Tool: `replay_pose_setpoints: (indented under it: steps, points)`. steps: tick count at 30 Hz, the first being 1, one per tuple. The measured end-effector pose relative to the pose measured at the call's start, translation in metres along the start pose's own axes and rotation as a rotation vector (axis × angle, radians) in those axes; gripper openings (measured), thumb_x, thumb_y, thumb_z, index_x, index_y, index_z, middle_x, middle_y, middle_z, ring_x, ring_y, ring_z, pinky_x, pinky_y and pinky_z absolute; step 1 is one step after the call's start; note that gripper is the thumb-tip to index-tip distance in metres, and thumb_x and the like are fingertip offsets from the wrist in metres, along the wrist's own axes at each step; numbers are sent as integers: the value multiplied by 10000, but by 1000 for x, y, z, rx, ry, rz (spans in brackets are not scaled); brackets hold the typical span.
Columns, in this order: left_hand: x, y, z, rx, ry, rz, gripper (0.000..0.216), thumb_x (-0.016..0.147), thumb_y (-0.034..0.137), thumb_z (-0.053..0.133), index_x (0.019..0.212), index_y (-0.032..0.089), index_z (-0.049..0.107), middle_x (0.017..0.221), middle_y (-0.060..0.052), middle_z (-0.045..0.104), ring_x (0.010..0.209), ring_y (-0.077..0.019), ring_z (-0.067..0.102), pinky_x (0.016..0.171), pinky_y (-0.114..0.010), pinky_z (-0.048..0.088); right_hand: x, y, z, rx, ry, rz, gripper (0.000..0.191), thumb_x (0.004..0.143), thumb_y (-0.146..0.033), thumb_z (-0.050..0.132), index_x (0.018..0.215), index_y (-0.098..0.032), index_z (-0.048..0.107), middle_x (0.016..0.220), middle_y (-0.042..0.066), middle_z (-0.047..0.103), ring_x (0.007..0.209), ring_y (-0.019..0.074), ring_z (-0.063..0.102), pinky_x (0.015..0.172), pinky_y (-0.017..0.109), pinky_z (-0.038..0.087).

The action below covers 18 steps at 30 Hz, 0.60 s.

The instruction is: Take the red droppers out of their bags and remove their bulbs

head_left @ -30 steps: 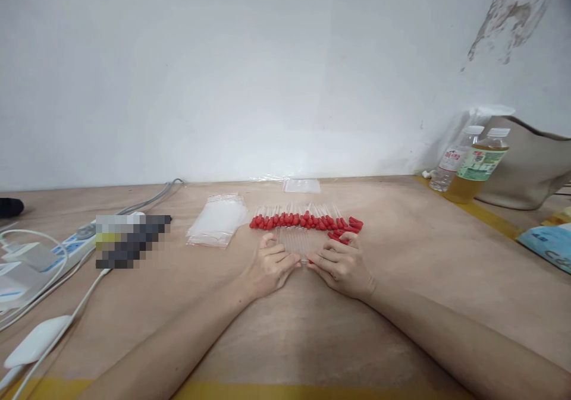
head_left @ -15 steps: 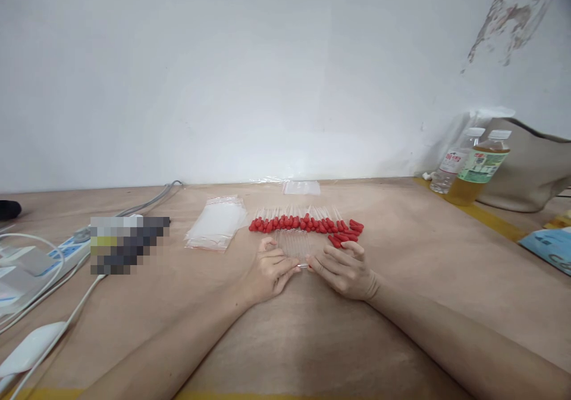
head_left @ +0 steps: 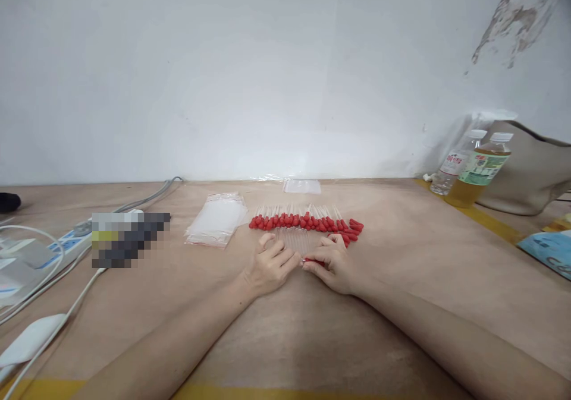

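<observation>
A row of clear droppers with red rubber bulbs (head_left: 307, 221) lies across the wooden table (head_left: 414, 257). Just in front of it sits a small clear bag (head_left: 294, 239) with glass tubes showing inside. My left hand (head_left: 270, 264) rests at the bag's left side, its fingers curled on the bag's near edge. My right hand (head_left: 332, 261) is at the bag's right side, fingers pinched on a red-bulbed dropper at the bag's near end. A few loose droppers (head_left: 350, 233) lie right of my right hand.
A stack of clear zip bags (head_left: 217, 219) lies left of the row; another bag (head_left: 302, 186) is by the wall. A power strip and cables (head_left: 66, 242) occupy the left. Two bottles (head_left: 473, 165) and a beige bag (head_left: 530, 174) stand at the right.
My right hand has drawn in toward the bag and now pinches a red-bulbed dropper; before, its fingers lay spread by the loose droppers. The left hand barely moved.
</observation>
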<state>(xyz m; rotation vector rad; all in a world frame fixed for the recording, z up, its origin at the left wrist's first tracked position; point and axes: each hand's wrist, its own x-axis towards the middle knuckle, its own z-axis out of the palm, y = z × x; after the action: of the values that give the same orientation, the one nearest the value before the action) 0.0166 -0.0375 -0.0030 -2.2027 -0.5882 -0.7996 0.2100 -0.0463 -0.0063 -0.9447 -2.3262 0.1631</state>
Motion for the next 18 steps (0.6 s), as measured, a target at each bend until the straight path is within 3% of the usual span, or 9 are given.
replay_pose_setpoints:
  steps: [4,11,18]
  points:
    - [2,1,0,1,-63,-64,195,824,206,452,646,178,527,544,24,506,601,-129,430,753,-357,279,1,0,3,-166,122,-52,302,847,-338,448,633,-192,600,533,-9,587,646,113,426,772,342,202]
    - [2,2,-1,-126,-154,-182,199,824,216,448,644,176,522,561,16,533,614,-136,424,775,-374,258,1,2,5,-531,348,-261,185,833,-241,478,692,-196,591,488,-32,531,641,104,444,798,354,205]
    - [1,2,-1,-256,-245,-290,268,858,248,392,626,172,503,554,16,552,610,-135,432,767,-374,279,-7,7,1,-716,465,-439,160,806,-127,489,865,-231,596,625,-41,607,757,105,503,818,331,226]
